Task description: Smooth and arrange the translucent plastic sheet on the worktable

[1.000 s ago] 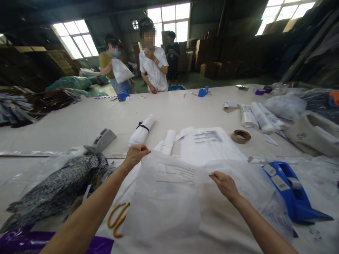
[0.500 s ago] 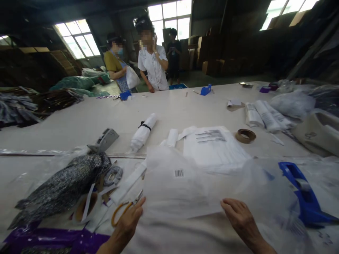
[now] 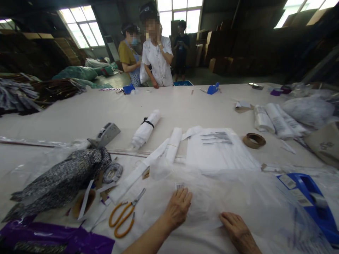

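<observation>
Between and beyond the hands [image 3: 178,208] [image 3: 237,229], translucent bag [image 3: 198,185]

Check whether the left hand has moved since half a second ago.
Yes. Judged against the orange-handled scissors, the left hand has moved right, away from them, and now lies on the translucent bag.

Single head-worn cam, looking forward and down across the worktable [image 3: 106,106]. Left hand [image 3: 178,208] and right hand [image 3: 238,229] close, low in frame; table's far edge upper third, windows [image 3: 82,28] distant, up top.
</observation>
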`<act>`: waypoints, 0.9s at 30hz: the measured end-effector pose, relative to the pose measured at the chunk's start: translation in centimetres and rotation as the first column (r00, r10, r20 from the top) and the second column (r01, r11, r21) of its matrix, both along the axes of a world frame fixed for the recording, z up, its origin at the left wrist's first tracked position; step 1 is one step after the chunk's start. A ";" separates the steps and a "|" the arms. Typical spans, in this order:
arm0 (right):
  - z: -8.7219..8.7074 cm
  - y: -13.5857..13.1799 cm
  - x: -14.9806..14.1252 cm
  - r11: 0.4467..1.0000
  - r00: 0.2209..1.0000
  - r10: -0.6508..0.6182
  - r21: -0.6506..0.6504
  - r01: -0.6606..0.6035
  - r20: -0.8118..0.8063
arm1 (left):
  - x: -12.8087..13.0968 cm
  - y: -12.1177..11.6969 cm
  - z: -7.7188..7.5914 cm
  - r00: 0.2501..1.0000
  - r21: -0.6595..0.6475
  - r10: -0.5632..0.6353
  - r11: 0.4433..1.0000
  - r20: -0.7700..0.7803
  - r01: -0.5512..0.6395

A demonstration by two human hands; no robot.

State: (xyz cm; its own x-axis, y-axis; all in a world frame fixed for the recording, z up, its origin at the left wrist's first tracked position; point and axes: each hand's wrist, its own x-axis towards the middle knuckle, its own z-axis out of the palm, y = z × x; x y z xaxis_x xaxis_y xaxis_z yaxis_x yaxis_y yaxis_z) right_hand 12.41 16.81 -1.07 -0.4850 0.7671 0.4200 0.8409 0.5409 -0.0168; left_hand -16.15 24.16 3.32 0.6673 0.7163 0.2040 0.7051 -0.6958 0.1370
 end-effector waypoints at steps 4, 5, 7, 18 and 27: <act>1.4 -0.2 -1.1 0.989 0.996 -0.077 -0.119 0.082 0.047 | 1.0 2.3 -3.6 0.988 -0.023 0.132 0.991 -0.082 -0.134; 2.2 -0.2 -1.8 0.981 0.991 -0.123 -0.147 0.128 0.045 | 0.8 2.2 -4.0 0.986 -0.029 0.139 0.989 -0.086 -0.142; 4.0 0.4 -3.5 0.971 0.985 -0.173 -0.168 0.171 0.001 | 0.4 1.5 -4.4 0.986 -0.033 0.140 0.989 -0.086 -0.144; 6.3 15.3 -9.2 0.979 0.995 0.101 -0.177 -0.104 -0.025 | 0.2 -0.3 -3.2 0.986 -0.080 0.137 0.986 -0.094 -0.144; -0.9 23.4 -6.2 0.816 0.834 0.550 -0.181 -0.549 -0.050 | 0.4 0.2 -5.1 0.948 0.234 0.198 0.962 -0.249 -0.139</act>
State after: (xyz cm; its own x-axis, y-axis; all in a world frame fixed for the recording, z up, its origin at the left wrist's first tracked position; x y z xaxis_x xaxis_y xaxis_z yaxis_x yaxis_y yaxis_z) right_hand 6.23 40.26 -1.98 -0.8504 0.4336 0.2981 0.4048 0.9010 -0.1558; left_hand -15.74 24.36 -1.76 0.5911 0.7831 0.1933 0.8046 -0.5555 -0.2097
